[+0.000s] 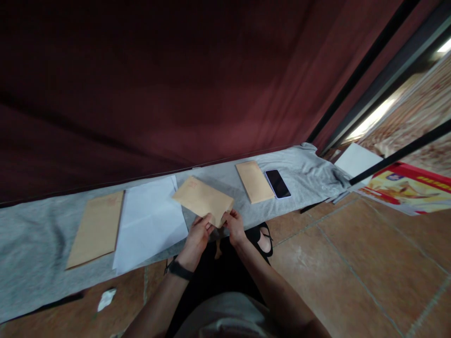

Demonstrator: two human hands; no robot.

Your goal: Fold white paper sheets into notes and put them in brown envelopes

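1. While pinching the near end of a brown envelope [206,195] between left hand [201,229] and right hand [234,225], just right of white paper [151,218], facing a dark red curtain [176,94] behind that paper.
2. Spread beneath the paper: grey cloth [306,172].
3. Rightward from the paper: flat envelope [255,182], phone [278,184], then wrinkled cloth.
4. Along the paper's near side: cloth edge, tiled floor [317,263] below.

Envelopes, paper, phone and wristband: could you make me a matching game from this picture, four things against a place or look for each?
1. Middle envelope
2. Paper
3. Phone
4. Wristband

A. Dark screen up, on grey cloth
B. Worn on the left arm
C. Held by left hand and right hand
D. White, beside the leftmost envelope

Pairs: 1-C, 2-D, 3-A, 4-B
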